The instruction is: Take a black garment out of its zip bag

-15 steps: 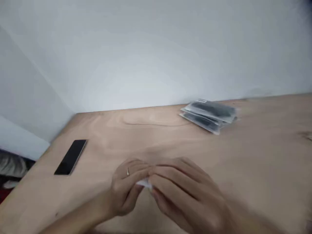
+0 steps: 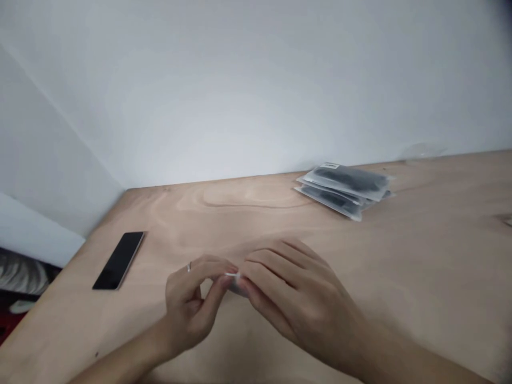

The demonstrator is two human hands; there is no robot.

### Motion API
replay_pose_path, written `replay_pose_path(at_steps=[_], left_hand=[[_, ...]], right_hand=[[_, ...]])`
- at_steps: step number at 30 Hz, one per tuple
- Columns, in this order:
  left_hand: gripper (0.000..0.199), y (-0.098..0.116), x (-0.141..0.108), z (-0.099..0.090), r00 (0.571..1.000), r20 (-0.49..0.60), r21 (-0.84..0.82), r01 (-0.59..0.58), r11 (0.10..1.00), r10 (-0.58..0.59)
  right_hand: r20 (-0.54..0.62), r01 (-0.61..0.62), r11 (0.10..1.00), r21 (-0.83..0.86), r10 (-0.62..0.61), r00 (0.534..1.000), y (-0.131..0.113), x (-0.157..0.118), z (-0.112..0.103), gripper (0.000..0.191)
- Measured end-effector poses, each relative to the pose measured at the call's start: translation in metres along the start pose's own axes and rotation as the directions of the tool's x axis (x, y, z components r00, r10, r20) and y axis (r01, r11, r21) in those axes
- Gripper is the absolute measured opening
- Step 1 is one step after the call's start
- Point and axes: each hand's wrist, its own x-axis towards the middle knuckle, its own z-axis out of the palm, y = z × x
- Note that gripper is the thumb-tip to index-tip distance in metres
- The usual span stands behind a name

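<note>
Above the front of the wooden table, my left hand (image 2: 192, 304), with a ring on one finger, is closed in a pinch. Between its thumb and forefinger is the edge of a small translucent plastic bag (image 2: 237, 287) with a white rim. My right hand (image 2: 298, 293) grips the same bag from the other side, thumb below and fingers curled over the top. Both sets of fingertips nearly meet at the rim. Most of the bag, and anything inside it, is hidden by my fingers.
A stack of frosted plastic bags with dark contents (image 2: 348, 184) lies at the back against the white wall (image 2: 224, 96). A black phone (image 2: 119, 261) lies on the left of the wooden table (image 2: 208, 213). Something clear (image 2: 423, 151) sits by the wall at right.
My left hand has shifted left and its thumb and forefinger have opened into a rounder pinch. The bag's rim and my right fingertips are slightly higher in view.
</note>
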Motion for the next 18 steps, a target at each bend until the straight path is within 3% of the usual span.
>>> replay_pose_path(at_steps=[3, 6, 8, 14, 18], left_hand=[[0.013, -0.008, 0.003, -0.003, 0.973, -0.129, -0.025, 0.188, 0.982, -0.190], [0.015, -0.024, 0.013, -0.011, 0.877, -0.299, -0.117, 0.356, 0.927, -0.375], [0.022, -0.038, 0.019, -0.016, 0.810, -0.349, -0.215, 0.420, 0.882, -0.471], [0.035, -0.057, 0.024, -0.011, 0.738, -0.267, -0.411, 0.495, 0.766, -0.620], [0.040, -0.049, 0.024, -0.003, 0.643, -0.175, -0.575, 0.548, 0.608, -0.746]], right_hand=[[0.024, -0.028, 1.000, -0.012, 0.029, 0.999, 0.013, -0.005, -0.003, 0.025], [0.065, -0.080, 0.996, -0.043, 0.083, 0.994, 0.036, -0.019, -0.010, 0.024], [0.090, -0.118, 0.990, -0.076, 0.124, 0.988, 0.052, -0.031, -0.017, 0.022], [0.171, -0.292, 0.956, -0.029, 0.293, 0.941, 0.069, -0.048, -0.033, 0.021], [0.278, -0.515, 0.847, 0.131, 0.468, 0.839, 0.062, -0.044, -0.033, 0.027]])
